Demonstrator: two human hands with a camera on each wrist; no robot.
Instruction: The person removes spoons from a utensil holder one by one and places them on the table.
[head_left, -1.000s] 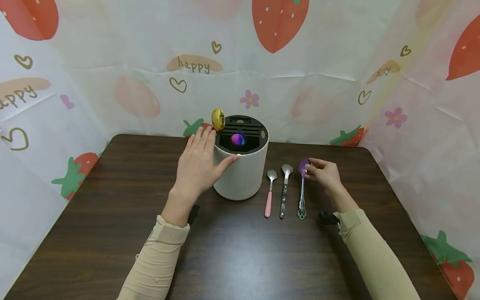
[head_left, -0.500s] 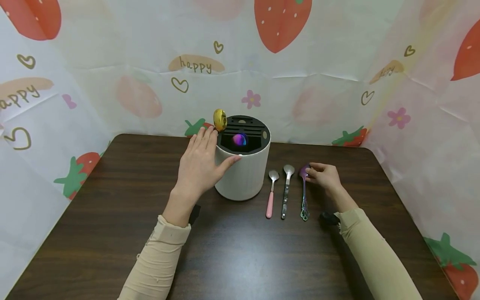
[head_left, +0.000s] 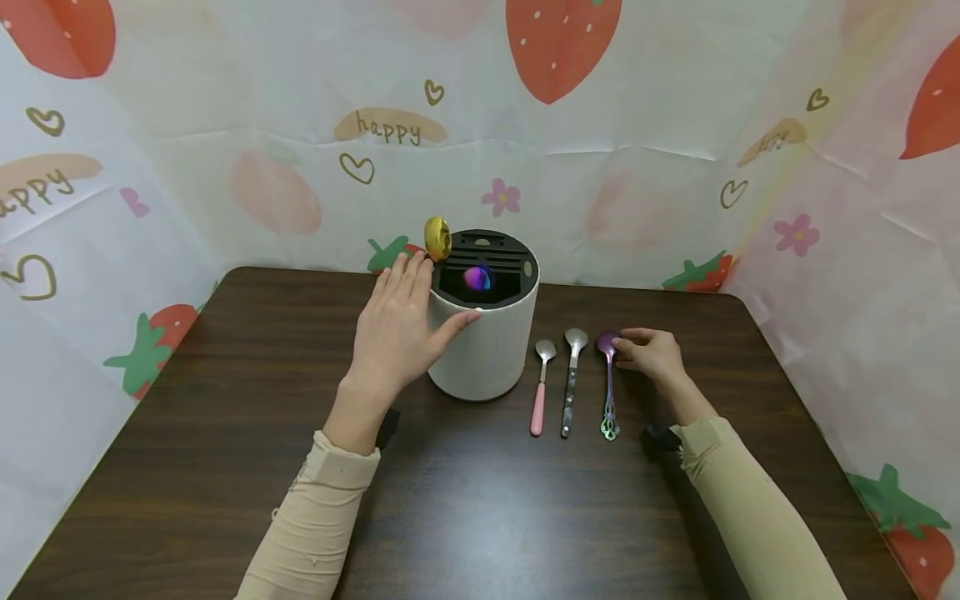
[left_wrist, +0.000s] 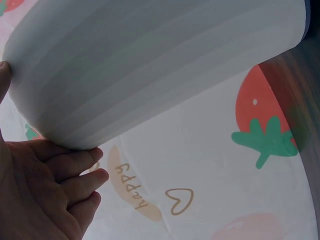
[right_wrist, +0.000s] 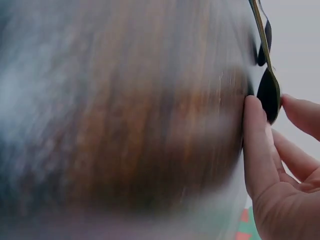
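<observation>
A white cylindrical utensil holder (head_left: 483, 350) with a black slotted top stands at the back of the table. My left hand (head_left: 393, 333) lies against its left side, fingers straight and thumb near the front rim. A gold spoon (head_left: 437, 239) sticks up at the holder's left edge; a shiny purple-blue bowl-shaped piece (head_left: 477, 278) shows in its opening. To the right, a purple spoon (head_left: 609, 383) with an ornate handle lies on the table. My right hand (head_left: 654, 358) pinches its bowl at the right edge; in the right wrist view the spoon bowl (right_wrist: 270, 95) sits between thumb and finger.
Left of the purple spoon lie a spoon with a dark patterned handle (head_left: 570, 392) and a smaller pink-handled spoon (head_left: 538, 404), roughly parallel. The dark wooden table (head_left: 480, 508) backs onto a strawberry-print cloth (head_left: 637, 125) on three sides.
The purple spoon's bowl has come down and slightly toward me, level with the other spoons, and my right hand has moved down with it. My left hand stays against the holder.
</observation>
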